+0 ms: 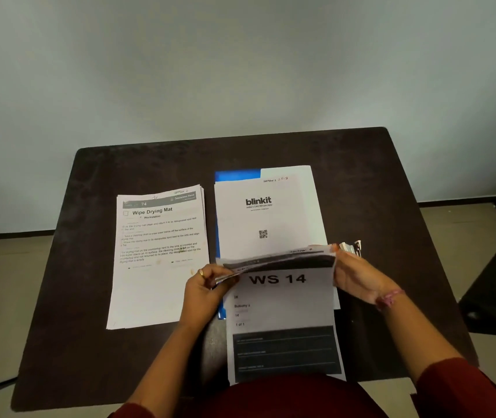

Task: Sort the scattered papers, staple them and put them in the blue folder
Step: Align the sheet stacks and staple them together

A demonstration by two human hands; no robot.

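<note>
A bundle of sheets (283,300), headed "WS 14", is held over the near edge of the worktop (90,236); its top left corner is pinched by the left hand (207,285), and its top right edge is gripped by the right hand (358,279), with the upper pages bent back into a curl. A stapler (351,247), metallic and partly hidden, is seen just beyond the right hand; whether it is touched cannot be told. The blue folder (236,176) lies under the "blinkit" pile (265,218), only its glossy top strip and left edge showing. A separate stack (159,254), headed "Wipe Drying Mat", lies to the left, well squared. Risk is judged to lie in the bundle's thin, limp paper: if the pinch is loosened, sheets could fan out or slide off the near edge, and a staple driven through misaligned corners would miss the lower pages. The folder, being buried, could be dragged along with the pile over it. The worktop is dark, matt and round-cornered.
</note>
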